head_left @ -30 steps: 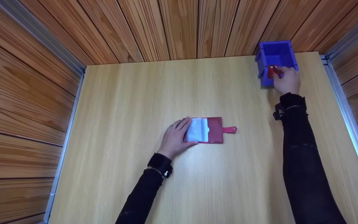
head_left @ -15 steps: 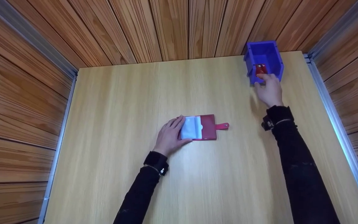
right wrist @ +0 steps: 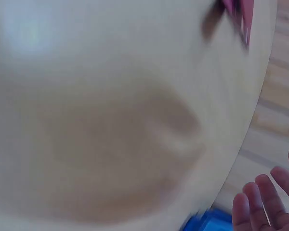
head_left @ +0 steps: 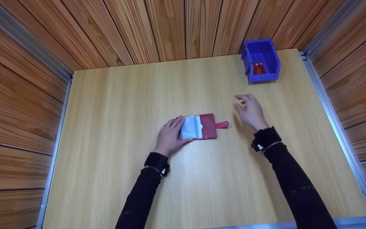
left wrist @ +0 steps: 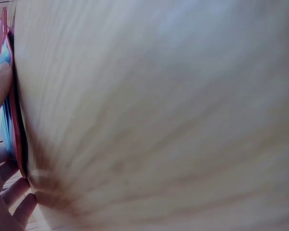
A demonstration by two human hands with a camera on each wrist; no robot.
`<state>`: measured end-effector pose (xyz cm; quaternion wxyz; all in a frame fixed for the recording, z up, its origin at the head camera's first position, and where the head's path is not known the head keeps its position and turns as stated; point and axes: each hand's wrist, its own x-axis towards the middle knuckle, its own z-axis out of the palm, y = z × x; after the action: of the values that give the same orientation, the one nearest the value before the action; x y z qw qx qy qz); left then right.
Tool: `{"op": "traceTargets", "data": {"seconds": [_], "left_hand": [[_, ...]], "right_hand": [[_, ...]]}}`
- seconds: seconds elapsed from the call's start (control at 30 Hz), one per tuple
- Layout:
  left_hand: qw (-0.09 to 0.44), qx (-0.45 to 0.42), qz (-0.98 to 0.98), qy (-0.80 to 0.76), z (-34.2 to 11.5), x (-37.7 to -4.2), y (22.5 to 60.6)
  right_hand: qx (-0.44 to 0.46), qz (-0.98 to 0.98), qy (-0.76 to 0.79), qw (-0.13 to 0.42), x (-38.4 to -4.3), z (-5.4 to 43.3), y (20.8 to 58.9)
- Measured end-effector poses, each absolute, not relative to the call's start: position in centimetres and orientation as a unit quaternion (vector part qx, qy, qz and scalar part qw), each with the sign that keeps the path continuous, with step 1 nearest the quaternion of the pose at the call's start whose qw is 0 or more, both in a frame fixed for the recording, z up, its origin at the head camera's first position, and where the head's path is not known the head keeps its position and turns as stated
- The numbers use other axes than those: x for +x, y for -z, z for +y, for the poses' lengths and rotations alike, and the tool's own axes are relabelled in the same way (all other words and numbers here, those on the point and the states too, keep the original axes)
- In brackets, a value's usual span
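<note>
A red card holder (head_left: pixel 208 126) lies opened out on the table, its clear sleeves (head_left: pixel 190 127) showing and its snap strap (head_left: pixel 222 124) pointing right. My left hand (head_left: pixel 169 133) holds its left side; in the left wrist view the thumb (left wrist: pixel 2 84) lies over the sleeves and fingertips meet the red cover's edge. To the right of the strap, my right hand (head_left: pixel 250 113) is in the air with fingers apart and nothing between them. At the back right, a red card (head_left: pixel 259 68) lies inside a purple-blue plastic bin (head_left: pixel 264 78).
The light wood table (head_left: pixel 119 105) is bounded by wood-plank walls (head_left: pixel 170 28) at the back and sides. Metal rails (head_left: pixel 338 127) run along its side edges. In the right wrist view, the bin (right wrist: pixel 214 222) shows at the bottom.
My right hand has let go of the red card inside the bin and come back toward the card holder. My left hand stays on the card holder. The head view has shifted slightly.
</note>
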<state>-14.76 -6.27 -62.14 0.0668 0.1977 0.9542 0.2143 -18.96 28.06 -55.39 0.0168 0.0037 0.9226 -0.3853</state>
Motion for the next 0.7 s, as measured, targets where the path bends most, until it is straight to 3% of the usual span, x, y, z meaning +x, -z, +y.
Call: {"op": "traceTargets", "data": {"seconds": [0.53, 0.7], "left_hand": [[0.066, 0.196, 0.953, -0.222, -6.3, -15.0, 62.4], [0.055, 0.201, 0.951, -0.227, -6.3, -14.8, 62.4]], "right_hand": [[-0.084, 0.924, 0.364, 0.075, -16.7, 19.3, 56.8], [-0.159, 0.933, 0.315, 0.075, -15.9, 17.0, 57.9]]}}
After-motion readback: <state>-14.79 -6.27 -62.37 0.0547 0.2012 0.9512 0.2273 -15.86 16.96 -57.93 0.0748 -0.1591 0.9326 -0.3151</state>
